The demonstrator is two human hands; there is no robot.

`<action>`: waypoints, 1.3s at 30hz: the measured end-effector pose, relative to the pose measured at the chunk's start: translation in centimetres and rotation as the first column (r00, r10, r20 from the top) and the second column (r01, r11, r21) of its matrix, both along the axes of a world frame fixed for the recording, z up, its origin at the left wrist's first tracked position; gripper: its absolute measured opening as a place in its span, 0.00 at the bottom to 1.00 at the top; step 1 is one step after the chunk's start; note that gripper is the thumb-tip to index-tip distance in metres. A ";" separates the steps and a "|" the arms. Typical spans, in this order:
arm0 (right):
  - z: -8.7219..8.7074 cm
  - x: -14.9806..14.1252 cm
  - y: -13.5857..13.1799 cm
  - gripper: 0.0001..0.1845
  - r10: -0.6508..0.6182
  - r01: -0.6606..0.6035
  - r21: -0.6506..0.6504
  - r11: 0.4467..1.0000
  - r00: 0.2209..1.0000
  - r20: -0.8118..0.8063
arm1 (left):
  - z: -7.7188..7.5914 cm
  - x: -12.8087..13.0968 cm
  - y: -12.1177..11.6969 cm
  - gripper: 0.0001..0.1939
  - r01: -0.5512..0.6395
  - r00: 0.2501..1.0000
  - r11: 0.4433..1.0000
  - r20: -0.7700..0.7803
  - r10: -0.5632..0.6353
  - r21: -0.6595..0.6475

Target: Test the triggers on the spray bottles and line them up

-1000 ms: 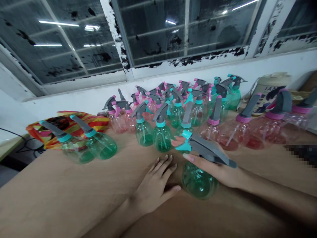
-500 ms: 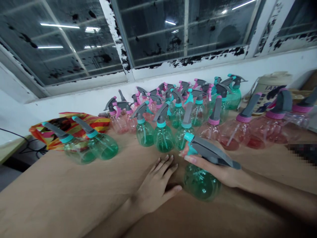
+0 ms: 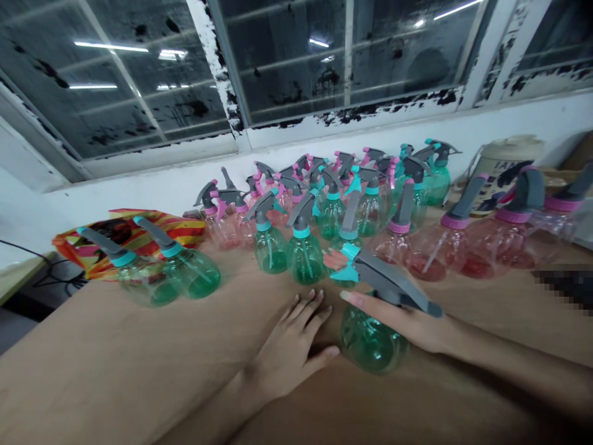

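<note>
A green spray bottle (image 3: 373,346) with a grey and turquoise spray head stands tilted slightly left on the table. Around its neck, just under the spray head, is my right hand (image 3: 417,324); the thumb lies along the near side and fingertips show beyond the turquoise trigger. The rest of those fingers is hidden behind the head. My left hand (image 3: 294,346) rests flat on the tabletop, palm down with fingers spread, left of this bottle and not holding anything. Close beyond its fingertips stands another green spray bottle (image 3: 306,259).
Several pink and green spray bottles (image 3: 333,216) crowd toward the wall. Pink ones (image 3: 428,253) line the right side, near a cream container (image 3: 504,161). Two green bottles (image 3: 194,272) stand left, before a red and yellow bag (image 3: 99,232). The wooden table (image 3: 115,364) extends in front.
The fingers of my right hand have stretched out past the trigger, which now sticks out farther from the spray head. The bottle has shifted slightly left. My left hand stays put.
</note>
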State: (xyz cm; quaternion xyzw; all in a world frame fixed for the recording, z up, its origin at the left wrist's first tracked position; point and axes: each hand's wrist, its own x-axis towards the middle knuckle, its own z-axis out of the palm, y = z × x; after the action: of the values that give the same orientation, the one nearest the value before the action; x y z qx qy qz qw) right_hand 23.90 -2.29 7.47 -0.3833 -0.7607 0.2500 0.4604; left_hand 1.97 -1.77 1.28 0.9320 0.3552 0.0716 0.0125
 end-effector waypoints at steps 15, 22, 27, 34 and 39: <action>0.0 0.1 -0.2 0.08 0.080 -0.086 -0.078 0.993 0.993 -0.083 | 0.4 0.2 0.0 0.31 -0.008 1.000 0.998 -0.010 0.008 -0.067; 0.1 -0.1 -0.3 0.05 0.033 -0.036 -0.064 0.997 0.998 -0.058 | 0.3 0.2 0.0 0.31 -0.016 0.999 0.998 -0.029 0.014 -0.055; 0.0 0.0 -0.5 0.14 0.048 -0.055 -0.126 0.991 0.997 -0.053 | 0.4 0.3 0.0 0.31 -0.013 1.000 0.998 -0.020 0.012 -0.058; -0.9 0.1 -0.5 0.06 -0.006 0.001 -0.141 0.990 0.999 -0.040 | 0.3 0.2 0.1 0.31 0.002 1.000 0.998 -0.009 -0.003 -0.068; -0.5 0.0 -0.8 0.07 -0.032 0.032 -0.051 0.998 0.999 -0.005 | 0.1 0.1 0.1 0.30 0.005 1.000 0.998 0.015 -0.004 -0.062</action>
State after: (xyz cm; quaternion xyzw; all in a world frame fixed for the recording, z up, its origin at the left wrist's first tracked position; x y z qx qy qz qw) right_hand 23.88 -3.09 7.00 -0.4063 -0.7466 0.2628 0.4566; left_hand 2.03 -1.67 1.38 0.9313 0.3551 0.0677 0.0441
